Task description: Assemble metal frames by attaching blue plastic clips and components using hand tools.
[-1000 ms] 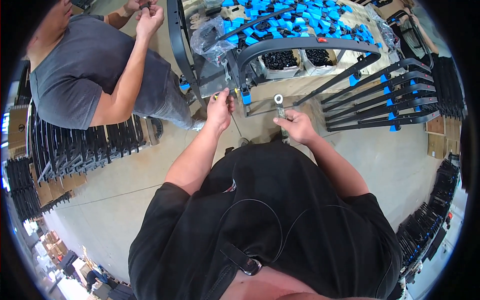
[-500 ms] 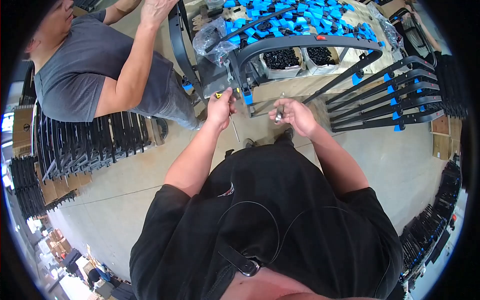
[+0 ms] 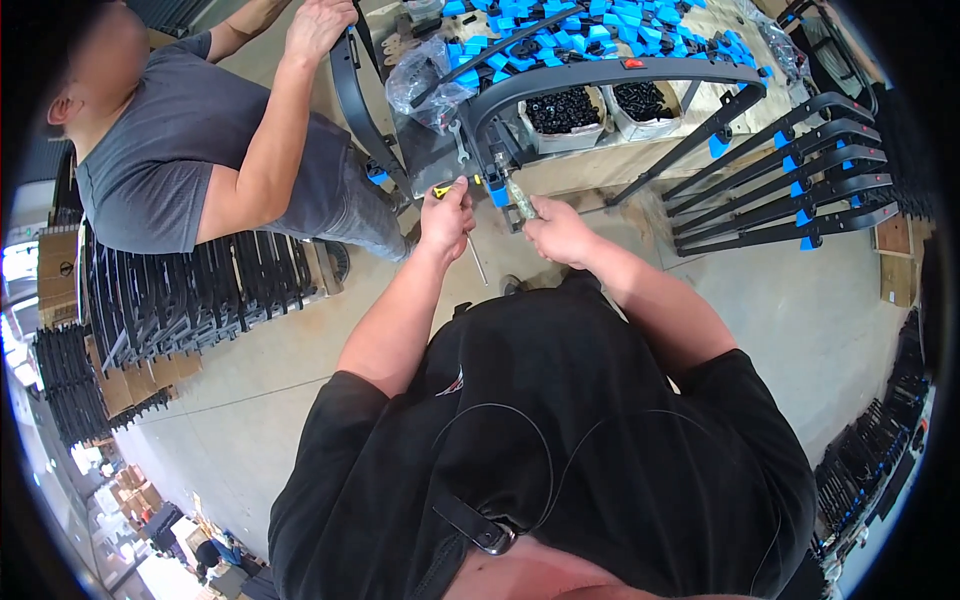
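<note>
Pale floor (image 3: pixel 250 430) spreads below both hands. Fingers of the left hand (image 3: pixel 446 222) curl firmly round a yellow-handled screwdriver (image 3: pixel 441 191), its shaft pointing back toward the body. The right hand (image 3: pixel 558 234) is closed on a metal wrench (image 3: pixel 519 200) slanting forward and left; whether its far tip touches the black frame (image 3: pixel 610 75) is hard to tell. Just ahead, between the hands, sits a blue end piece (image 3: pixel 499 196). Beyond the left hand lies a spanner (image 3: pixel 460 142); beyond the right, two boxes (image 3: pixel 568 143) of small black parts (image 3: pixel 563 110), then a blue-and-black heap (image 3: pixel 600 35). Stacked frames (image 3: pixel 797 190) stand to its right; left of the left hand stands a co-worker (image 3: pixel 200 150).
</note>
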Action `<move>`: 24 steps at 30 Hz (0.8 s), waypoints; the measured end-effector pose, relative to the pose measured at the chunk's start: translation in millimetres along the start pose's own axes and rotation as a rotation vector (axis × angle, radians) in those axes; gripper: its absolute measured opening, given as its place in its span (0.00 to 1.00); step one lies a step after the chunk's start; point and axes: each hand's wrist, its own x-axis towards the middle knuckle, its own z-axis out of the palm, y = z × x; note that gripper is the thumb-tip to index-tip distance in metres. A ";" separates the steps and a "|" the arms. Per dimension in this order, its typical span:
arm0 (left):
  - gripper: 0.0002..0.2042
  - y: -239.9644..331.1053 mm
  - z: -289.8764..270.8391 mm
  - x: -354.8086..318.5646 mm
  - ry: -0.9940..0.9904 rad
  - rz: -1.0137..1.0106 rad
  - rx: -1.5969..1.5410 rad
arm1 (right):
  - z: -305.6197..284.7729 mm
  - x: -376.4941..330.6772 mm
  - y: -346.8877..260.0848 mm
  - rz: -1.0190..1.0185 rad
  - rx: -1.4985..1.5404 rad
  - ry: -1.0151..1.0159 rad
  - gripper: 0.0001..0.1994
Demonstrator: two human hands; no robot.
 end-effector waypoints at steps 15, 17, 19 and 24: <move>0.09 4.9 3.3 -1.4 -0.005 -0.036 -0.011 | 5.0 1.0 17.8 -0.400 -0.266 0.131 0.29; 0.09 5.1 4.4 -2.9 -0.001 -0.042 -0.009 | 6.8 -3.0 15.3 -0.405 -0.291 0.136 0.30; 0.09 5.2 6.9 -3.4 0.020 -0.040 -0.014 | 7.4 -2.1 17.3 -0.349 -0.295 0.123 0.31; 0.08 4.2 5.8 -1.8 -0.006 -0.053 -0.013 | 11.3 3.5 36.7 -0.380 -0.372 0.166 0.32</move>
